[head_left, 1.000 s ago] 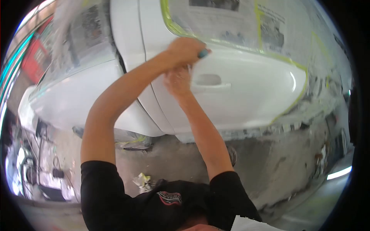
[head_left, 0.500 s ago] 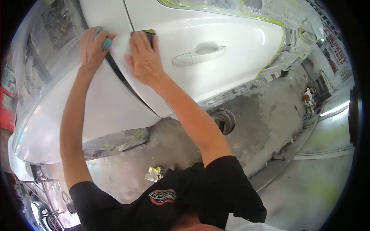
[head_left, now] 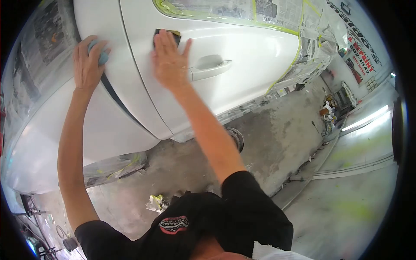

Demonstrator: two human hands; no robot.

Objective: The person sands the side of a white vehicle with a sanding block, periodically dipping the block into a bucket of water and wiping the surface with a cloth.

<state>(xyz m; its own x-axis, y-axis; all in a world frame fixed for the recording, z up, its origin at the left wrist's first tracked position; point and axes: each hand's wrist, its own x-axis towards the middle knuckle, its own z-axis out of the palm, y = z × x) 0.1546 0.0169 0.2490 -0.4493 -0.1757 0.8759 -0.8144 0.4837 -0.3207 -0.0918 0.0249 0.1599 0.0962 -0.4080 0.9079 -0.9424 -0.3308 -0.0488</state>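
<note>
My right hand [head_left: 170,65] lies on a white car door [head_left: 143,60], fingers pressed over a dark, yellow-backed piece of sandpaper [head_left: 177,37]. It is left of the door handle [head_left: 212,70], its palm blurred by motion. My left hand [head_left: 86,67] rests on the white bodywork farther left, near a dark gap [head_left: 119,99] between panels. Its fingers are curled around a light blue lump that looks like a sponge [head_left: 103,57].
Newspaper [head_left: 277,17] and yellow-green tape mask the door's window. Plastic sheeting [head_left: 47,47] covers the glass at left. On the concrete floor [head_left: 268,138] are a round, bucket-like container [head_left: 236,138] and crumpled paper [head_left: 156,203]. A paint-marked wall [head_left: 346,212] stands at right.
My right hand has slid the sandpaper from beside the door seam toward the handle. My left hand keeps about the same place on the bodywork. The view has shifted, moving the car leftward.
</note>
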